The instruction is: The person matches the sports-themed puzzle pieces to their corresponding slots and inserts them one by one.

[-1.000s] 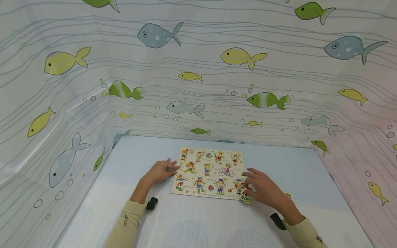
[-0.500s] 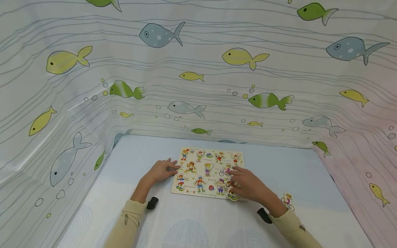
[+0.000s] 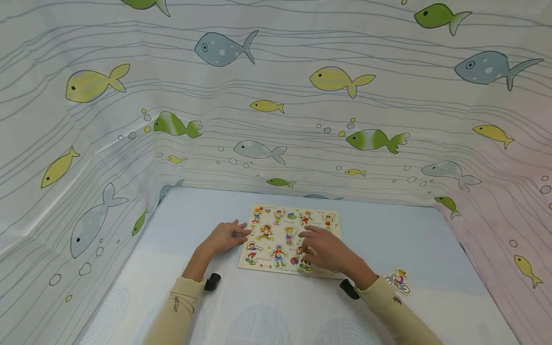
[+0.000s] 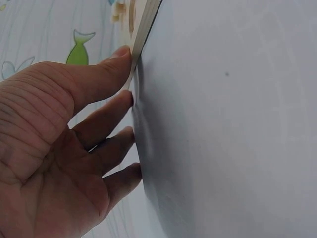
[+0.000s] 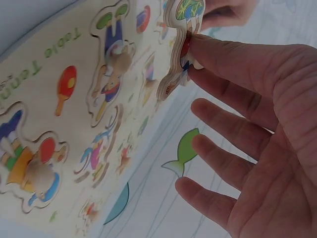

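A cream wooden puzzle board (image 3: 243, 262) with several sporty child figures lies flat on the table. My left hand (image 3: 227, 237) rests at its left edge; in the left wrist view the thumb (image 4: 116, 64) touches the board's edge while the other fingertips meet the table. Over the lower middle of the board, my right hand (image 3: 325, 249) pinches a skateboarder puzzle piece (image 5: 176, 54) between thumb and forefinger, the other fingers spread. The piece is tilted off the board surface. Figures with round knobs, including a table tennis player (image 5: 37, 173), sit in their recesses nearby.
A cyclist puzzle piece (image 3: 398, 281) lies on the table right of the board, beside my right sleeve. Its printed recess (image 5: 99, 151) shows on the board. Fish-patterned sheeting (image 3: 258, 124) rises behind and at both sides of the pale table (image 3: 258, 302).
My right hand has moved left across the board with the skateboarder piece, from the lower right corner to the lower middle. The cyclist piece has come into full view. My left hand stays put.
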`<action>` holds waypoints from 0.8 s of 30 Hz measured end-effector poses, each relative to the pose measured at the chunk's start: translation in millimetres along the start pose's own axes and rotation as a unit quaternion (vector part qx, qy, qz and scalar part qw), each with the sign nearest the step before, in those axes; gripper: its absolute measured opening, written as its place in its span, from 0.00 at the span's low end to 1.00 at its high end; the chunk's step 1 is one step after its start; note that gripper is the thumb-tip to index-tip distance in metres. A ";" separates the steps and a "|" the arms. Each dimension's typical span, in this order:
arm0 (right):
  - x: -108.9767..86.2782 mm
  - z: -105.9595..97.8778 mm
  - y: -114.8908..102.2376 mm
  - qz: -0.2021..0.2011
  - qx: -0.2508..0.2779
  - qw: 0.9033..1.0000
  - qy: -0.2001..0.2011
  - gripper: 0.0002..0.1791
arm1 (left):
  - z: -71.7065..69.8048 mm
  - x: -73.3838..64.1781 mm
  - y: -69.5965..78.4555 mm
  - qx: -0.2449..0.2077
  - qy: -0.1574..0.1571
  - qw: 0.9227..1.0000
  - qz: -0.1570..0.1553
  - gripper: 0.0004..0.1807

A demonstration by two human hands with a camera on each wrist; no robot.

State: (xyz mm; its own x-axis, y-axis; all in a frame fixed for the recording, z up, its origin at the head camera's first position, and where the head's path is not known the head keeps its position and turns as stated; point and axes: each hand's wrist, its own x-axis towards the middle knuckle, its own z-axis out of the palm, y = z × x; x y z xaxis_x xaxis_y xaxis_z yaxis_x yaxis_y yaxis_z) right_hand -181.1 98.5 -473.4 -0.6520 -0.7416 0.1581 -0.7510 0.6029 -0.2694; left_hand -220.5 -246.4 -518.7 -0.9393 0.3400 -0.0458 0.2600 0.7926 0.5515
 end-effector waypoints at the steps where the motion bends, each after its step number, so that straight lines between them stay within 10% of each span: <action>1: 2.8 -0.5 -0.8 -0.001 0.000 1.000 -0.003 0.05 | 0.0 0.3 -0.1 0.000 0.000 1.000 -0.003 0.17; 24: 57.8 7.2 -19.8 -0.021 -0.011 0.999 -0.033 0.05 | -1.5 0.0 0.0 0.007 -0.003 1.000 0.009 0.16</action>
State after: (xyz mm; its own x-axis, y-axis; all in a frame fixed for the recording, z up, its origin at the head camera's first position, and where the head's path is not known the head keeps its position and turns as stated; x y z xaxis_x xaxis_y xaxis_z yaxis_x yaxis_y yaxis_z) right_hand -203.2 41.6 -465.8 -0.6120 -0.7838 0.1052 -0.7800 0.5764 -0.2436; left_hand -220.8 -247.1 -517.4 -0.9331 0.3574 -0.0402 0.2806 0.7933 0.5404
